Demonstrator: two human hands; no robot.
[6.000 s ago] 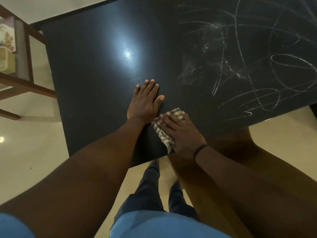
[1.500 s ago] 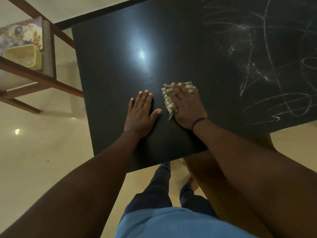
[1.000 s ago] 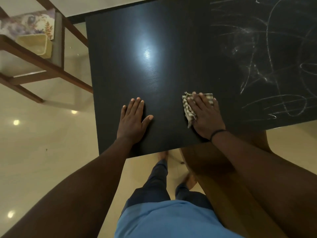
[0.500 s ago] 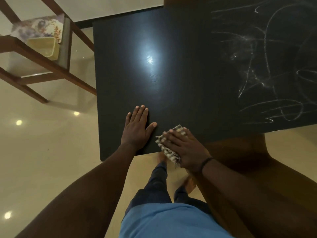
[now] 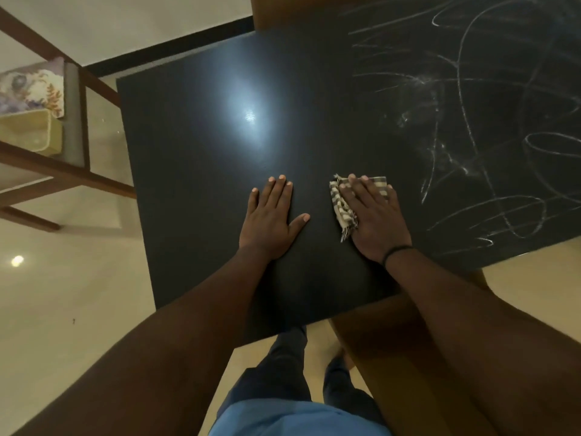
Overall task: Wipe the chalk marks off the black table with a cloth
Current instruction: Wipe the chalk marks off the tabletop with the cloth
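The black table (image 5: 204,158) fills the upper middle of the view. White chalk marks (image 5: 471,127) loop and scribble over its right part, while its left part is bare and shiny. My left hand (image 5: 272,217) rests flat on the table with straight fingers. To its right, my right hand (image 5: 372,215) presses a striped, fringed cloth (image 5: 341,204) flat against the table, just left of the nearest chalk lines. Most of the cloth is hidden under my palm.
A wooden frame piece of furniture (image 5: 47,158) stands to the left with a yellowish basket (image 5: 26,129) and a floral cushion (image 5: 31,89) on it. Glossy beige floor (image 5: 63,294) lies left of the table. My legs (image 5: 283,372) stand at the table's near edge.
My right hand has slid the cloth from the table's near edge away from me and to the right, toward the chalk marks. My left hand has stayed flat on the table.
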